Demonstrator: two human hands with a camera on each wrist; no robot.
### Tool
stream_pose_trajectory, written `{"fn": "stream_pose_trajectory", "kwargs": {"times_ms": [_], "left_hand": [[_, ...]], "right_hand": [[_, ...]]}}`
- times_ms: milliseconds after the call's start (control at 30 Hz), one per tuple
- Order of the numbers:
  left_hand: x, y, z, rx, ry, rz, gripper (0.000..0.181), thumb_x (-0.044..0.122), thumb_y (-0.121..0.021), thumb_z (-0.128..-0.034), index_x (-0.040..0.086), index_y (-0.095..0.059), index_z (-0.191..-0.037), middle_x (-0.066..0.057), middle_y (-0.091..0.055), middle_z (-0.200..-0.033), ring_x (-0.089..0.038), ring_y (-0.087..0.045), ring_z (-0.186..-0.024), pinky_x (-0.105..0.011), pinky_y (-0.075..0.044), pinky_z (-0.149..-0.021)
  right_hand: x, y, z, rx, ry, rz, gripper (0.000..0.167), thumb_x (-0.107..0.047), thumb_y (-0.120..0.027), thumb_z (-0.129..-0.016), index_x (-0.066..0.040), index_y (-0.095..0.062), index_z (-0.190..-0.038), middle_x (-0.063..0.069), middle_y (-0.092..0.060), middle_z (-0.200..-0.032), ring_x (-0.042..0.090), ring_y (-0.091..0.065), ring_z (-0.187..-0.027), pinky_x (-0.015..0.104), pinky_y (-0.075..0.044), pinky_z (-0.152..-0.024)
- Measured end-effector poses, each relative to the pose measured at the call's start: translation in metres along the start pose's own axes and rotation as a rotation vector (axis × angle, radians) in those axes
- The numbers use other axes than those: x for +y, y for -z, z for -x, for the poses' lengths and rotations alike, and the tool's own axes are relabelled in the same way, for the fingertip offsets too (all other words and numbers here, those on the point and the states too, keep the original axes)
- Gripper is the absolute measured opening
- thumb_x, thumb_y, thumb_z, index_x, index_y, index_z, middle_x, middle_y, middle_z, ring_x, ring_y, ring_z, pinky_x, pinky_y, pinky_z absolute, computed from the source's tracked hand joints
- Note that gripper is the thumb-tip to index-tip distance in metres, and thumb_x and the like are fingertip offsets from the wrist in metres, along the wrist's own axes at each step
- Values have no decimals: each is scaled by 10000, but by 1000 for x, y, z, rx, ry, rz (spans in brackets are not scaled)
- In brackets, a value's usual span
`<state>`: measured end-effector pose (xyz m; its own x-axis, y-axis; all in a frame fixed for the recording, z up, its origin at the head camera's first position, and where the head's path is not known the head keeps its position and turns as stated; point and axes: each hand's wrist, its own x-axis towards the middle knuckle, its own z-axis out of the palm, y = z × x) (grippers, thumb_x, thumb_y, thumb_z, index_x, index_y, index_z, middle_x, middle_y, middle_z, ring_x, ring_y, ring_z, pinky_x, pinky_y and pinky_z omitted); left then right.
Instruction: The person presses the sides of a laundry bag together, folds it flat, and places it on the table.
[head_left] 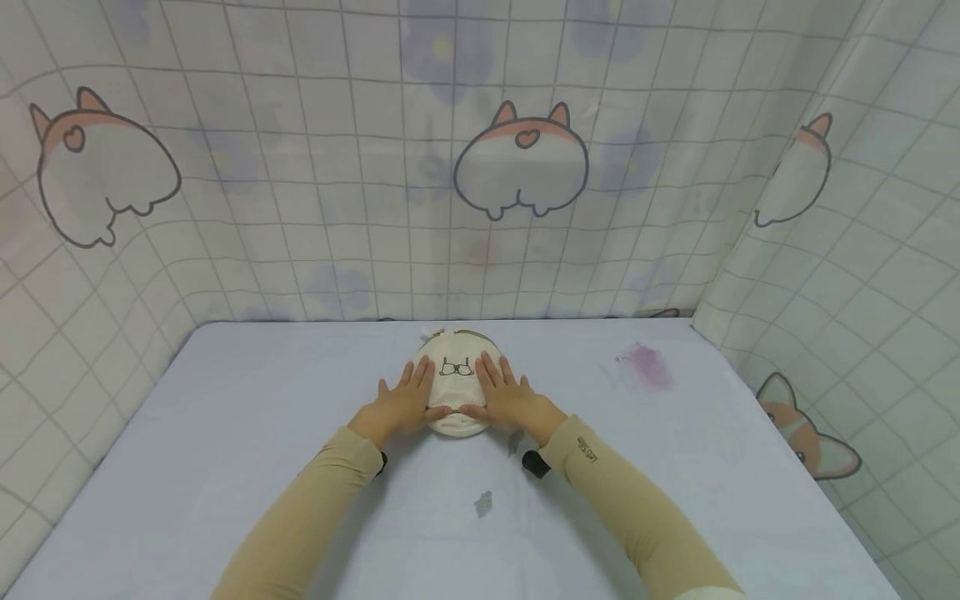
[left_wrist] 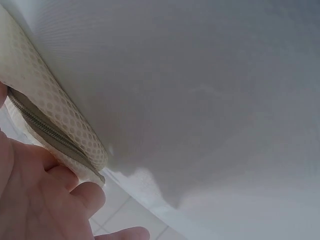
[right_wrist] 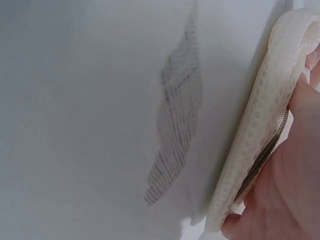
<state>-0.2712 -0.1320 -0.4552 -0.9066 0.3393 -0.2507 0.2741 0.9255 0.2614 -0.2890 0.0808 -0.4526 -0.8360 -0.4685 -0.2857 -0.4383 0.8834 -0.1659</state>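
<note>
A round cream mesh laundry bag [head_left: 455, 390] with a glasses print on top lies near the far edge of the table. On its left side rests my left hand [head_left: 399, 408], fingers straight and pointing away from me. My right hand [head_left: 513, 403] lies in the same way on the right side, and the thumbs almost meet at the near rim. An olive zipper [left_wrist: 47, 130] runs along the bag's side in the left wrist view. From the right wrist, the honeycomb mesh side [right_wrist: 255, 120] stands beside the palm. Whatever the bag contains is hidden.
The table wears a white cloth [head_left: 262, 433] with a purple stain [head_left: 647, 367] at the right and grey patches [head_left: 483, 503] nearer me. Behind and at both sides hangs a checked curtain [head_left: 322, 167] with cartoon corgis.
</note>
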Motion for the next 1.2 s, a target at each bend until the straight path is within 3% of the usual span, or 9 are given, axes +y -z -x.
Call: {"fn": "stream_pose_trajectory", "kwargs": {"times_ms": [367, 633, 1000, 1200], "left_hand": [[0, 2, -3, -21, 4, 24, 906, 514, -472, -1067, -41, -13, -1617, -198, 67, -1695, -419, 24, -1545, -772, -98, -1125], [1, -3, -7, -16, -5, 36, 913, 523, -487, -1060, -35, -33, -1620, -200, 39, -1698, -423, 3, -1545, -765, -113, -1130], [-2, 3, -4, 35, 4, 55, 922, 555, -478, -1051, -10, -34, -1628, -166, 24, -1703, -402, -6, -1551, -735, -86, -1154], [-3, 0, -4, 67, -9, 38, 910, 587, -435, -1051, 20, -31, -1636, -161, 9, -1702, -414, -23, -1548, -709, -91, -1172]], "right_hand": [[-2, 8, 2, -3, -4, 30, 906, -632, -372, -1046, -46, -26, -1644, 112, 82, -1710, 389, 18, -1552, 615, -224, -1189], [2, 5, 3, -24, -18, 44, 911, -643, -371, -1043, -51, -29, -1645, 110, 91, -1710, 387, 10, -1552, 611, -240, -1186], [6, 9, 3, 99, 54, -14, 909, -622, -440, -1036, -30, -108, -1640, 146, -11, -1709, 437, -59, -1539, 616, -333, -1138], [13, 9, 7, 164, 85, -37, 878, -597, -455, -1038, -43, -139, -1641, 166, -45, -1702, 466, -78, -1528, 609, -296, -1161]]}}
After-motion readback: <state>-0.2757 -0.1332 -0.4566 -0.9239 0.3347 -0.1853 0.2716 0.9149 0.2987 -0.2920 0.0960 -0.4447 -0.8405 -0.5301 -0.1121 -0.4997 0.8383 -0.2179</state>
